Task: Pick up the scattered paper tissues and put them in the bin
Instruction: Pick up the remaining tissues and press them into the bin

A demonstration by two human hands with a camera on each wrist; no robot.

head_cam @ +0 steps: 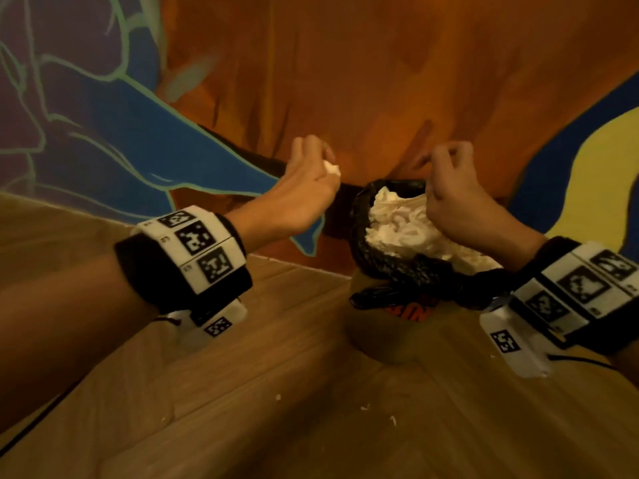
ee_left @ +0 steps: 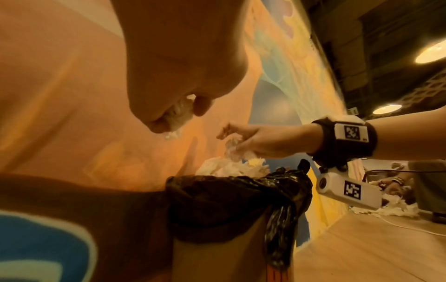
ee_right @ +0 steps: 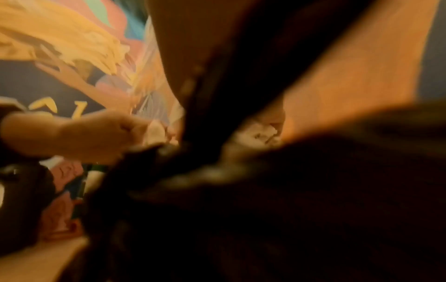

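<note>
Public indoor hall, prob. mall/venue: painted mural wall upper left, wood-plank floor, round ceiling lamps upper right.

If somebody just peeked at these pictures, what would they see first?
Probably the bin, lined with a black bag and heaped with white tissues, standing against the painted wall. Right over it, the right hand drops tissue onto the heap, while the left hand beside the bin holds a small tissue wad. Tiny white scraps lie on the wooden floor nearby.
</note>
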